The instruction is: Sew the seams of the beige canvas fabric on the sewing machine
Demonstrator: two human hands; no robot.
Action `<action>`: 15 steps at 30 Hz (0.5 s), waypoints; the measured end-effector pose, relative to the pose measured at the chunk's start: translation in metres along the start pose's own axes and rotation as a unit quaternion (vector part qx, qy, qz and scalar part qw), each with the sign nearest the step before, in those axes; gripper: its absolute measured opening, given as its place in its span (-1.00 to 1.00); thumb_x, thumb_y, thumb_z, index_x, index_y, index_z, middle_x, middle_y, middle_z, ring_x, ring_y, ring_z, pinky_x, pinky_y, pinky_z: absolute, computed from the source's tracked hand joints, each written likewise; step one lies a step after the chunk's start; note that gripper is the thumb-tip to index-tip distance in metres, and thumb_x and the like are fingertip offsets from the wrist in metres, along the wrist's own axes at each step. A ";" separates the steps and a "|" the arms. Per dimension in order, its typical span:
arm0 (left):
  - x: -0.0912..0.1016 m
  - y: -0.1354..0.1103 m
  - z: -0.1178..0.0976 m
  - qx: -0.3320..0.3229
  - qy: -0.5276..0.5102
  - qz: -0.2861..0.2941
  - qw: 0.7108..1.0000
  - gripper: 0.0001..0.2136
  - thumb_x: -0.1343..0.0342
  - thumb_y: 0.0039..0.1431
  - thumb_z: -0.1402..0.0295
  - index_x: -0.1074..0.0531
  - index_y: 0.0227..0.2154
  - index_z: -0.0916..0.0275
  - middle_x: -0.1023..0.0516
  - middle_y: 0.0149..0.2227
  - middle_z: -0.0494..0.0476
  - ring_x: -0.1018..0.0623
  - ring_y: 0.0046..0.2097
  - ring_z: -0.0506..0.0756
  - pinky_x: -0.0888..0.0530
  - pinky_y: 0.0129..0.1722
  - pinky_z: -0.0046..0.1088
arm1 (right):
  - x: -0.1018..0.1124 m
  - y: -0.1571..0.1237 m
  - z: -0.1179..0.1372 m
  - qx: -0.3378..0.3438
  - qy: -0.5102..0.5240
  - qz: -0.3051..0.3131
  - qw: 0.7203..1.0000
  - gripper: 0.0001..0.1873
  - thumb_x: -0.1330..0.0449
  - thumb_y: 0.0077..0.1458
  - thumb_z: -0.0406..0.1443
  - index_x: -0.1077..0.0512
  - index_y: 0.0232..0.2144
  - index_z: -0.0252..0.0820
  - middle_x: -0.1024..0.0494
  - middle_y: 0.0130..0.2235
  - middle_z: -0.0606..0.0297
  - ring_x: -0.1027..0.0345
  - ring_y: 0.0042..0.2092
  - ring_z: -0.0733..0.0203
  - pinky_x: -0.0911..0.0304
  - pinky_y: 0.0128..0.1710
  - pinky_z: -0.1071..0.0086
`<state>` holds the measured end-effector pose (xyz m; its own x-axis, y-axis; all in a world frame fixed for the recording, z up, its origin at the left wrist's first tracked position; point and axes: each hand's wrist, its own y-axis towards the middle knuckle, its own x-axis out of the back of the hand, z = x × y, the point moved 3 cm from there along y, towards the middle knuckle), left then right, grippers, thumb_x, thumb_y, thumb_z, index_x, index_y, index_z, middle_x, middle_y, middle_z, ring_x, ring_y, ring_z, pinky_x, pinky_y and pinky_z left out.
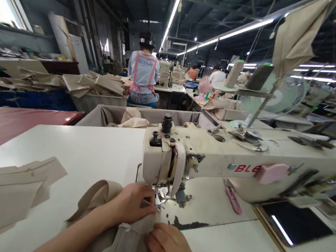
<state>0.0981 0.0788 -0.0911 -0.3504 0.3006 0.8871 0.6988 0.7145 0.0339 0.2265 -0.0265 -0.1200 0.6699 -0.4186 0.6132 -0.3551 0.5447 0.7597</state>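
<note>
Far left, near edge: cut fabric pieces stacked flat on table. My left hand: fingers curled shut, pinching beige fabric just left of presser foot. My right hand: nearer, fingers bent, gripping same fabric edge. Sewing machine head directly behind hands. Right: pink snips on machine bed, dark screen beyond.

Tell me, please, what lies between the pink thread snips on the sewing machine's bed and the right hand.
Head view: only the white machine bed, with a dark patch of chipped paint, between the pink thread snips and the right hand.
</note>
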 end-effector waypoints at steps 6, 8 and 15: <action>0.010 -0.002 0.001 0.098 -0.033 -0.026 0.994 -0.89 -0.09 -0.03 0.47 -0.52 -0.53 0.24 -0.59 -0.48 0.03 -0.55 -0.38 0.06 -0.37 -0.39 -0.54 | 0.012 0.007 -0.015 0.104 -0.001 0.147 0.984 -0.67 0.09 0.32 -0.47 -0.48 -0.18 -0.33 -0.63 -0.27 0.18 -0.51 -0.18 0.14 -0.48 -0.12 0.32; 0.011 0.002 0.004 0.127 -0.021 -0.042 0.991 -0.87 -0.09 -0.03 0.44 -0.55 -0.47 0.25 -0.61 -0.44 0.10 -0.57 -0.32 0.14 -0.39 -0.35 -0.47 | 0.012 0.008 -0.019 0.077 0.026 0.147 0.986 -0.72 0.02 0.24 -0.45 -0.48 -0.17 -0.35 -0.62 -0.24 0.10 -0.49 -0.14 0.08 -0.48 -0.09 0.26; 0.014 0.021 0.018 0.134 -0.020 -0.096 0.986 -0.84 -0.07 -0.01 0.43 -0.56 -0.47 0.31 -0.63 -0.35 0.25 -0.57 -0.20 0.29 -0.41 -0.20 -0.31 | 0.005 0.014 -0.033 0.014 0.073 0.228 0.971 -0.46 -0.10 -0.07 -0.39 -0.42 0.01 -0.47 -0.52 0.00 -0.04 -0.33 0.09 -0.08 -0.29 0.13 0.17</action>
<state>0.0964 0.1090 -0.0862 -0.4881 0.1648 0.8571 0.4290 0.9005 0.0712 0.2466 0.0030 -0.1129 0.5235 -0.0313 0.8514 -0.6525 0.6278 0.4243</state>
